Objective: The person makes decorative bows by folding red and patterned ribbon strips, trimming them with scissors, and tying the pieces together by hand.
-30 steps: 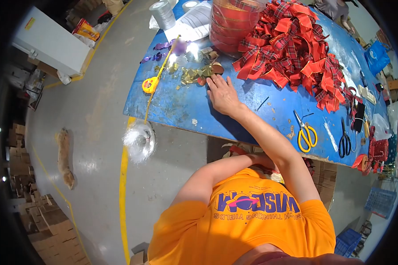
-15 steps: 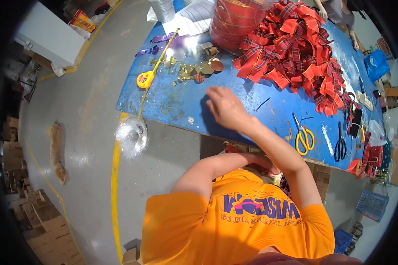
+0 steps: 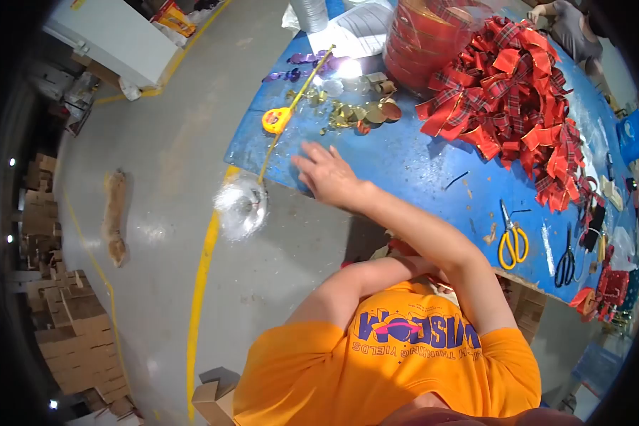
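My right hand [image 3: 325, 175] is over the near left edge of the blue table [image 3: 397, 167], fingers apart, with nothing in it. My left forearm crosses under my right arm, and its hand is hidden there. Up and left of my right hand, a yellow tape measure [image 3: 276, 121] lies with its blade drawn out. Gold discs [image 3: 358, 113] and purple discs [image 3: 302, 59] lie beyond my right hand. A large pile of red plaid ribbon bows [image 3: 508, 92] covers the table's right part, beside a plastic-wrapped stack of red ribbon rolls [image 3: 422, 46].
Yellow-handled scissors [image 3: 512, 245] and black scissors [image 3: 565, 264] lie near the table's front edge. A shiny clear roll [image 3: 241, 206] is beside the left corner. Another person [image 3: 574, 30] stands at the far right. An animal [image 3: 114, 216] lies on the floor; cardboard boxes [image 3: 85, 334] are at left.
My right hand has left the gold discs and moved left and nearer, to the table's edge. The view has shifted, and the other person shows more at the far side.
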Demonstrator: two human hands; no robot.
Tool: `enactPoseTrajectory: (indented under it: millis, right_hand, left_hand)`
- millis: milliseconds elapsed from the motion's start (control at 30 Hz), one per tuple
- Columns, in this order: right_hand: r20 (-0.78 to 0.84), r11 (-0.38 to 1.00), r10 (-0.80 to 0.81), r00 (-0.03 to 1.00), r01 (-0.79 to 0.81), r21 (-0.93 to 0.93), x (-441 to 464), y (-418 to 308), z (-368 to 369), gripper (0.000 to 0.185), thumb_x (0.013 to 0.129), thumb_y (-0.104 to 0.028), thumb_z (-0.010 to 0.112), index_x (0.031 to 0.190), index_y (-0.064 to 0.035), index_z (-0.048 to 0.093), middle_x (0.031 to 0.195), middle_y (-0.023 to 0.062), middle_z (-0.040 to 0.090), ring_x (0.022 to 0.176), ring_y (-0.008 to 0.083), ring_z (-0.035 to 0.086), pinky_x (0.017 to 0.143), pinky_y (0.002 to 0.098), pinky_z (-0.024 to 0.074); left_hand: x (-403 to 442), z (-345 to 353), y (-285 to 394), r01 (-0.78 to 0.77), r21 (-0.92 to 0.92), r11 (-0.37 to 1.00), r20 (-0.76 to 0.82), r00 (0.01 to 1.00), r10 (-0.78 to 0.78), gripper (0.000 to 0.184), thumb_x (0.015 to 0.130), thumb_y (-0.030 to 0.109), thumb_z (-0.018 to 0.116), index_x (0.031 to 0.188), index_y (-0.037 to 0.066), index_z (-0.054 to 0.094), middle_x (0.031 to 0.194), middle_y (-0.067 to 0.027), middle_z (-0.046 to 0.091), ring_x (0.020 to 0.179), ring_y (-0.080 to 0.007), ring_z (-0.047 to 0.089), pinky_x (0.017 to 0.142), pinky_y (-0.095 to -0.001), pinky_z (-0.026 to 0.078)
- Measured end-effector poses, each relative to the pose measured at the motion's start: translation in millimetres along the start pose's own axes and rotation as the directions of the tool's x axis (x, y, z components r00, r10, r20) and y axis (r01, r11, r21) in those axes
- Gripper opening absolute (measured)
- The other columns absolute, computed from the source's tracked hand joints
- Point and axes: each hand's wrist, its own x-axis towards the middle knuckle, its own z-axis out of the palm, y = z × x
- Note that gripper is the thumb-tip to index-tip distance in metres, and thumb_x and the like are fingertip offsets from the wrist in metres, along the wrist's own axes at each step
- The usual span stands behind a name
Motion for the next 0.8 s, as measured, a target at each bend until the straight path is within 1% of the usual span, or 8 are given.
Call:
enactPoseTrajectory:
  millis: [167,200,300,400,500,600,700,800]
  right_hand:
    - [-0.05,0.977,0.052,0.997,-0.061,-0.203,46,7,47,0.05,0.097,-0.026,0.053,0.143,-0.0077,0.044,0.151,0.0239,0.035,0.143,0.0404,0.029,0.113,0.0621,0.0249]
    - [-0.042,0.973,0.068,0.997,-0.075,-0.22,43,4,48,0.047,0.098,-0.028,0.053,0.139,-0.0071,0.049,0.15,0.0224,0.037,0.141,0.0389,0.035,0.115,0.0575,0.0257]
    - [0.036,0.985,-0.089,0.995,0.093,-0.143,23,3,49,0.038,0.098,-0.03,0.053,0.127,-0.0052,0.059,0.14,0.0215,0.049,0.135,0.0364,0.043,0.114,0.0569,0.0276]
    - [0.146,0.989,-0.147,0.978,0.147,0.015,-9,-21,33,0.031,0.099,-0.031,0.053,0.113,-0.0054,0.065,0.126,0.017,0.06,0.124,0.0322,0.053,0.112,0.0566,0.0313]
    - [0.371,0.977,-0.207,0.905,0.175,0.119,-32,-46,18,0.028,0.099,-0.029,0.054,0.106,-0.0049,0.066,0.114,0.0134,0.065,0.114,0.031,0.059,0.109,0.0563,0.0346]
    - [0.272,0.95,-0.24,0.932,0.168,0.263,-63,-61,0,0.028,0.1,-0.028,0.052,0.108,-0.0056,0.066,0.108,0.0114,0.066,0.109,0.0291,0.061,0.108,0.0543,0.0369]
    - [0.163,0.953,-0.138,0.977,0.086,0.292,-111,-49,-16,0.027,0.1,-0.027,0.053,0.11,-0.0058,0.066,0.107,0.0128,0.066,0.107,0.0302,0.061,0.105,0.0525,0.0396]
    - [0.183,0.948,0.083,0.98,-0.135,0.29,-170,-41,-63,0.027,0.099,-0.026,0.053,0.113,-0.0058,0.066,0.109,0.0141,0.066,0.107,0.0315,0.061,0.101,0.0486,0.0435]
  left_hand:
    - [-20,6,-5,0.031,0.003,1.0,-0.035,0.999,-0.031,0.019,0.096,0.02,0.061,0.11,0.007,0.061,0.079,-0.002,0.061,0.066,-0.0119,0.058,0.057,-0.0272,0.046]
    - [-21,7,-7,0.032,0.002,0.999,-0.04,0.999,-0.032,0.019,0.096,0.02,0.061,0.11,0.007,0.061,0.079,-0.0021,0.061,0.066,-0.0119,0.058,0.057,-0.0272,0.046]
    - [-22,8,-10,0.03,-0.007,1.0,-0.04,0.999,-0.03,0.019,0.096,0.02,0.061,0.11,0.007,0.061,0.08,-0.0021,0.061,0.067,-0.0119,0.058,0.058,-0.0271,0.046]
    - [-22,8,-12,0.022,-0.027,0.999,-0.025,0.999,-0.023,0.019,0.097,0.02,0.061,0.111,0.007,0.061,0.081,-0.0021,0.061,0.068,-0.0118,0.059,0.058,-0.0271,0.047]
    - [-24,9,-11,0.014,-0.019,1.0,-0.009,1.0,-0.015,0.019,0.097,0.019,0.061,0.111,0.007,0.061,0.082,-0.0021,0.062,0.069,-0.0118,0.059,0.059,-0.0271,0.047]
    - [-16,10,-14,0.02,-0.017,1.0,0.04,0.999,-0.019,0.019,0.097,0.019,0.061,0.112,0.007,0.061,0.082,-0.0021,0.062,0.07,-0.0118,0.059,0.06,-0.0271,0.047]
    - [7,17,-21,0.002,-0.038,0.999,0.139,0.99,0.004,0.019,0.097,0.019,0.061,0.113,0.007,0.061,0.083,-0.0021,0.062,0.071,-0.0118,0.06,0.06,-0.0271,0.047]
    - [39,32,-31,-0.035,-0.116,0.993,0.234,0.97,0.061,0.02,0.097,0.019,0.061,0.113,0.007,0.061,0.084,-0.0022,0.062,0.071,-0.0118,0.06,0.061,-0.0271,0.048]
